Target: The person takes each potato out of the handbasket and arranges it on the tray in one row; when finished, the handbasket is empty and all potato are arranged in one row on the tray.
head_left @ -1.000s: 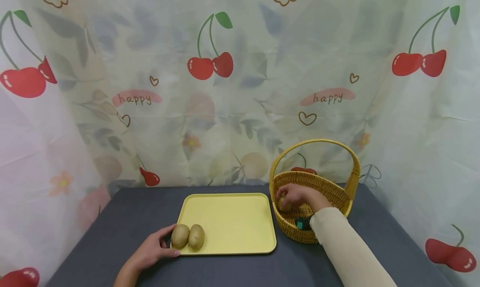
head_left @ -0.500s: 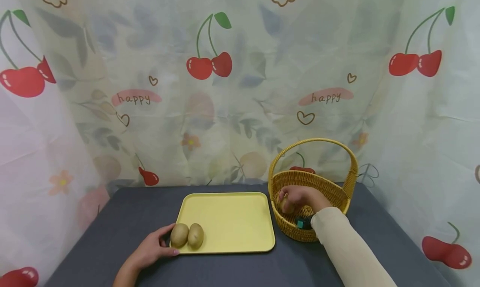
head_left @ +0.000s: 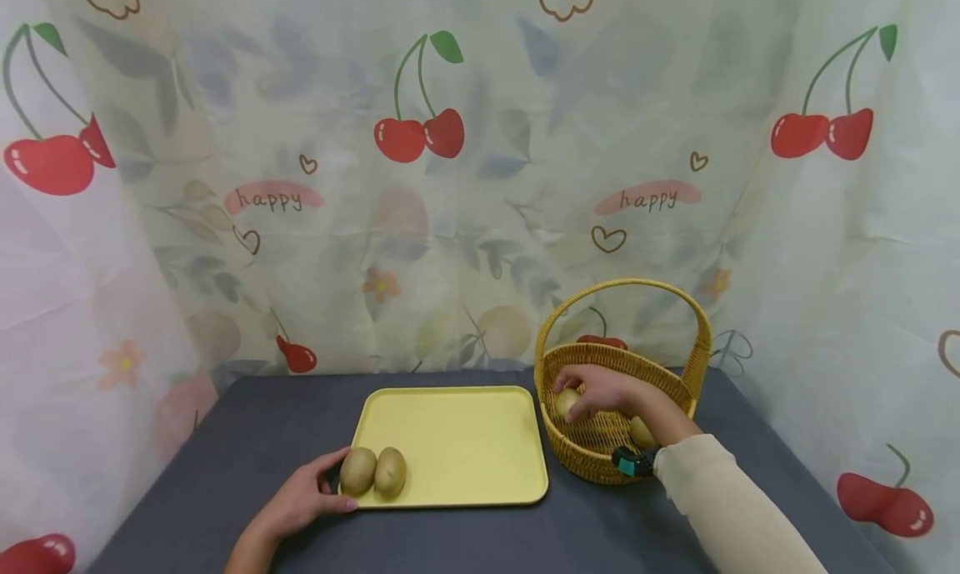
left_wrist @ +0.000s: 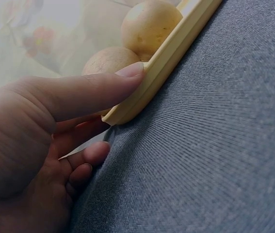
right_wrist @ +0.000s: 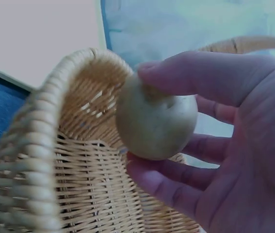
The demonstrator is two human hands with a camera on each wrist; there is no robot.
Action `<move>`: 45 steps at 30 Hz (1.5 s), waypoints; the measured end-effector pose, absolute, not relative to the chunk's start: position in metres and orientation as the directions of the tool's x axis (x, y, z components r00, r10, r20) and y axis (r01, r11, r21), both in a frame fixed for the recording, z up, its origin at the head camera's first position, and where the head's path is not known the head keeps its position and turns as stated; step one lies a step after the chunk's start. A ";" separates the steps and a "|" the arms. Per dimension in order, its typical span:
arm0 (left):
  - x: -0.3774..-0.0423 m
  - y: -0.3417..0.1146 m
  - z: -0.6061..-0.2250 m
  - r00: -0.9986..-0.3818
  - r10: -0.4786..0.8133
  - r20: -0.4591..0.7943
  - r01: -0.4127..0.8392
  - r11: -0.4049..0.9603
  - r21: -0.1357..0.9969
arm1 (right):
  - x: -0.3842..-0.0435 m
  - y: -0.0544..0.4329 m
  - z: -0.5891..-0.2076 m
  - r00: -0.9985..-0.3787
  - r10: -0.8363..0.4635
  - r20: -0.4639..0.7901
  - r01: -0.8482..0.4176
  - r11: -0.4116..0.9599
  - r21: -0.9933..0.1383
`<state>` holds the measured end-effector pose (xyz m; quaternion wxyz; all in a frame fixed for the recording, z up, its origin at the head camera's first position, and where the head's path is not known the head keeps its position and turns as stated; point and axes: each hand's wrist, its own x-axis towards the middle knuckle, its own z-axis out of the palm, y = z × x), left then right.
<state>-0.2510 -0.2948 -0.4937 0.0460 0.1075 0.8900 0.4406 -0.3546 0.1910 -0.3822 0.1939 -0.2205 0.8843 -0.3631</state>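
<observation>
My right hand point(head_left: 600, 391) is over the wicker basket point(head_left: 577, 457), holding a potato point(right_wrist: 156, 119) between thumb and fingers. In the right wrist view, basket weave shows below that potato. A second potato point(head_left: 641, 432) lies inside the basket, partly covered by my forearm. At the near left corner of the yellow tray point(head_left: 465, 449), my left hand point(head_left: 303, 499) grips the edge. Its thumb point(left_wrist: 127, 77) presses on the rim while other fingers sit by the outer side. Two potatoes, one left point(head_left: 358, 471) and one right point(head_left: 390, 472), stand side by side in that corner.
A dark grey cloth point(head_left: 450, 545) covers the table. The basket's tall arched handle point(head_left: 630, 282) rises above my right hand. Behind and at both sides hangs a curtain point(head_left: 480, 224) printed with cherries.
My right wrist and sleeve have shifted right, and the potato in that hand has come up slightly. The second basket potato has come into view. My left hand has stayed on the tray corner.
</observation>
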 end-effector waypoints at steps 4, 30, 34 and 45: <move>-0.251 -0.294 -0.493 -0.973 0.229 0.016 0.153 0.593 0.790 | -0.340 0.197 -0.379 -0.814 -0.577 -0.070 -0.380 0.620 -0.687; -0.248 -0.293 -0.492 -0.977 0.212 0.010 0.138 0.599 0.789 | -0.273 0.114 -0.417 -0.666 -0.709 0.232 -0.606 0.331 -0.723; -0.247 -0.294 -0.490 -0.978 0.210 0.006 0.133 0.598 0.790 | -0.277 0.090 -0.428 -0.692 -0.696 0.194 -0.574 0.367 -0.732; -0.247 -0.293 -0.491 -0.976 0.219 0.010 0.142 0.597 0.790 | -0.290 0.036 -0.475 -0.734 -0.647 0.207 -0.587 0.451 -0.672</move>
